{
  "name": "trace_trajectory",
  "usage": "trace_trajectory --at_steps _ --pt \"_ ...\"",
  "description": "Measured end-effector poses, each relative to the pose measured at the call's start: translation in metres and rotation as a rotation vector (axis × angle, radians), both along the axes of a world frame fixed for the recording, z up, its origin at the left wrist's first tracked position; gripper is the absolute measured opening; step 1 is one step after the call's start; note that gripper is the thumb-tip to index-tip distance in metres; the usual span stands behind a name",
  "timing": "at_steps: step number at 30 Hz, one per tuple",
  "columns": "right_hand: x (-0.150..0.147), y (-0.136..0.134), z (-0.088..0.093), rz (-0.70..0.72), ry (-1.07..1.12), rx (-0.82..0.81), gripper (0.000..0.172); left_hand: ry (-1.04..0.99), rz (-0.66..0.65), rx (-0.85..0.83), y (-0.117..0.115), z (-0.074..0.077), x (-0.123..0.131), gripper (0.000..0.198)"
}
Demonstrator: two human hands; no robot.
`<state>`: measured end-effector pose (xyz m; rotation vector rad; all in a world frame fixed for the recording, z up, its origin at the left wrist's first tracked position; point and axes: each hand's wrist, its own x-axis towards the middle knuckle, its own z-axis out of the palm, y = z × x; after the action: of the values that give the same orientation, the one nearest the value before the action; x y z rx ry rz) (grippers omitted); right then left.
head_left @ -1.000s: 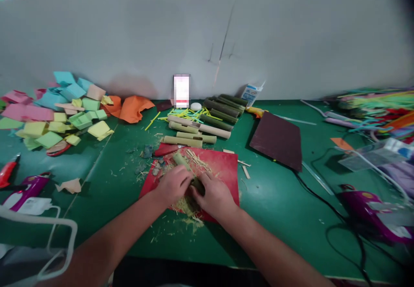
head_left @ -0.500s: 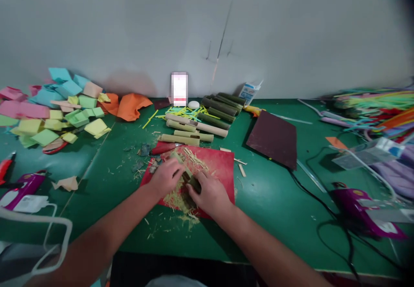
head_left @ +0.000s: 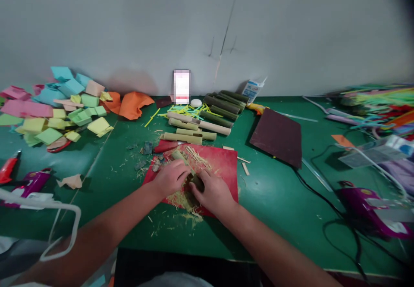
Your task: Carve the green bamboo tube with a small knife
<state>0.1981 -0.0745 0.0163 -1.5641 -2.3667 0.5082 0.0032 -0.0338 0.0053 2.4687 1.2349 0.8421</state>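
A pale green bamboo tube with a cut-out slot lies slantwise over a red sheet. My right hand is wrapped round its near end, thumb and fingers on either side. At the slot, my left hand has its fingers curled and pressed together against the tube; whatever they pinch is hidden. Wood shavings and fine dust cover the sheet around both hands. Just beyond it lie several slotted bamboo tubes and a red-handled tool, partly covered.
Uncut dark bamboo tubes and thin yellow-green strips stand behind. Folded paper boxes are heaped at the left. On the right are a dark board, a purple glue gun and black cables. A lit phone leans on the wall.
The whole view has shifted slightly, so things appear a little further right. My left hand has slid slightly along the tube toward my right hand, which keeps its hold.
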Motion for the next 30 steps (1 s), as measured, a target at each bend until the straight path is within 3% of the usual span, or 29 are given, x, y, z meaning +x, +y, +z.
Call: trace_trajectory --at_steps 4,8,11,15,18,21,25,28,30 --pt "-0.001 -0.001 -0.004 -0.011 0.004 0.013 0.024 -0.06 0.099 0.014 0.001 0.0 0.0 0.024" --pt "-0.002 -0.002 -0.004 -0.013 -0.009 0.016 0.023 -0.051 0.04 0.0 0.002 0.003 -0.002 0.022" --pt "-0.002 -0.002 -0.003 -0.012 0.001 0.02 0.024 -0.085 0.108 0.044 0.003 0.004 -0.003 0.025" --pt "-0.002 -0.001 -0.002 -0.009 0.025 0.031 0.022 -0.06 0.024 -0.002 0.0 0.003 0.0 0.021" --pt "-0.002 -0.001 -0.001 -0.017 0.032 0.022 0.024 -0.108 0.164 0.044 -0.004 0.002 0.004 0.024" --pt "-0.002 0.0 0.0 -0.03 0.028 0.001 0.022 -0.025 0.048 -0.012 -0.01 0.002 0.009 0.022" --pt "-0.002 0.0 0.0 -0.036 0.02 0.001 0.024 -0.041 0.147 0.018 -0.016 0.001 0.011 0.025" --pt "-0.003 -0.001 0.001 -0.035 0.007 -0.004 0.022 0.027 0.062 -0.015 -0.018 0.0 0.013 0.024" --pt "-0.003 -0.001 0.001 -0.033 0.01 0.0 0.024 0.008 0.087 0.004 -0.019 0.0 0.014 0.025"
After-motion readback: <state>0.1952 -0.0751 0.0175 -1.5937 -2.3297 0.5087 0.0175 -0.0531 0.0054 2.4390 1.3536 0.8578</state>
